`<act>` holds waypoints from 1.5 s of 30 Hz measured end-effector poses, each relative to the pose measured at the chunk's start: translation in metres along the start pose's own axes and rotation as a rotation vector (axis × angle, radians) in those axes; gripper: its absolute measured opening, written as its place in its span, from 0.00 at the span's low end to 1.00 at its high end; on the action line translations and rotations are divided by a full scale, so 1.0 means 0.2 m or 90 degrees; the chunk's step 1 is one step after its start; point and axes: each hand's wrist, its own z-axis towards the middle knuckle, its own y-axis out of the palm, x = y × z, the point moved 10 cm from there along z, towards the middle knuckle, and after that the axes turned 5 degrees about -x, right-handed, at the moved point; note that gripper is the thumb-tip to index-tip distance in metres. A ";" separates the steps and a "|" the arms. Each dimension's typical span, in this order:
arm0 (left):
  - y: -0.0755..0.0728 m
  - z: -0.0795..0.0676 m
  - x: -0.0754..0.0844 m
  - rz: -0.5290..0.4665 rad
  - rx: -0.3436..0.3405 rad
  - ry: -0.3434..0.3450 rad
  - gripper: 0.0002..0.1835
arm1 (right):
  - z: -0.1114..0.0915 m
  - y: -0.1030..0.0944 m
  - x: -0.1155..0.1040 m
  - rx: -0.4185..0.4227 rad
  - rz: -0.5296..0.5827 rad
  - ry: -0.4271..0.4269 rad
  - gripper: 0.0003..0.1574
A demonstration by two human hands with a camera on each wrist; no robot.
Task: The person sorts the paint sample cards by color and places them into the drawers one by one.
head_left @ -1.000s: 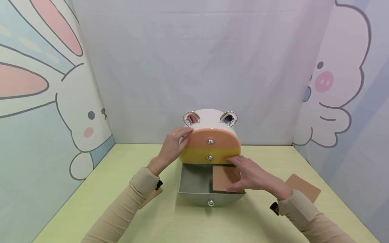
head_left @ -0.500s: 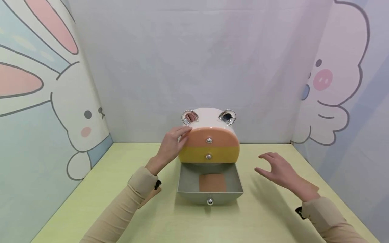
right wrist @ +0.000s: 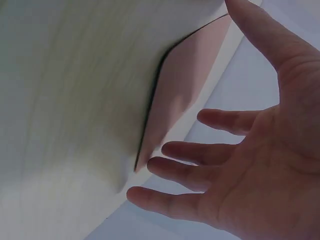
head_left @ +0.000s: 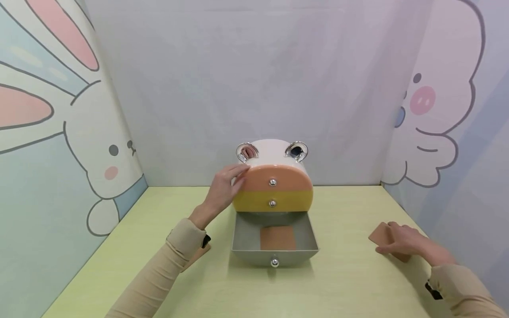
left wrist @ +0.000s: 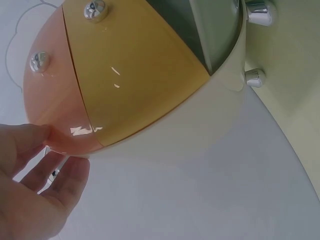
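A small drawer cabinet (head_left: 296,179) with a white body and silver ears stands mid-table. My left hand (head_left: 222,190) holds its upper left edge, thumb on the orange front (left wrist: 55,100) and fingers along the side. Its grey bottom drawer (head_left: 254,257) is pulled out, with a flat brown square coaster (head_left: 278,238) lying inside. At the right, my right hand (head_left: 407,242) is over another brown coaster (head_left: 380,235), partly covering it. In the right wrist view the fingers are spread and nearly straight beside that coaster (right wrist: 182,75), thumb near its far end.
A third brown piece (head_left: 199,256) lies on the table, partly behind the left forearm. The orange and yellow (head_left: 254,201) drawers are closed, each with a round silver knob. Printed cloth walls (head_left: 441,145) border the pale green table (head_left: 334,287) on both sides.
The right hand has left the coaster in the grey drawer, moved right and come down over the coaster on the table. The drawer's coaster now lies nearer its middle. The left hand stays put.
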 end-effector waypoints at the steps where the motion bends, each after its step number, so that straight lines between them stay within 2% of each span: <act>1: 0.00 0.00 0.00 0.000 0.000 0.000 0.16 | 0.00 0.00 0.01 0.001 0.005 -0.002 0.62; 8: -0.02 0.00 0.01 -0.002 0.010 0.007 0.16 | 0.01 -0.05 -0.01 0.047 0.003 -0.019 0.60; 13: -0.02 0.00 0.00 0.001 0.001 -0.007 0.16 | 0.01 -0.05 -0.01 0.031 -0.001 -0.016 0.60; 20: -0.02 0.01 0.01 0.004 0.001 -0.001 0.16 | 0.03 -0.05 0.00 0.009 0.012 0.003 0.58; 26: -0.02 0.01 0.02 0.003 0.008 0.012 0.16 | 0.03 -0.04 -0.01 0.016 0.023 0.005 0.51; 30: -0.03 0.01 0.02 0.004 0.009 0.011 0.16 | 0.02 -0.05 -0.02 0.047 0.018 0.004 0.46; 35: -0.03 0.01 0.01 0.000 0.009 0.005 0.16 | 0.02 -0.06 -0.06 0.085 -0.038 -0.027 0.36; 39: -0.02 0.01 0.01 0.001 0.007 0.003 0.16 | 0.02 -0.05 -0.08 0.075 -0.071 -0.037 0.31; 45: -0.01 0.00 0.00 -0.002 0.000 -0.005 0.16 | 0.01 -0.03 -0.07 0.069 -0.043 -0.041 0.29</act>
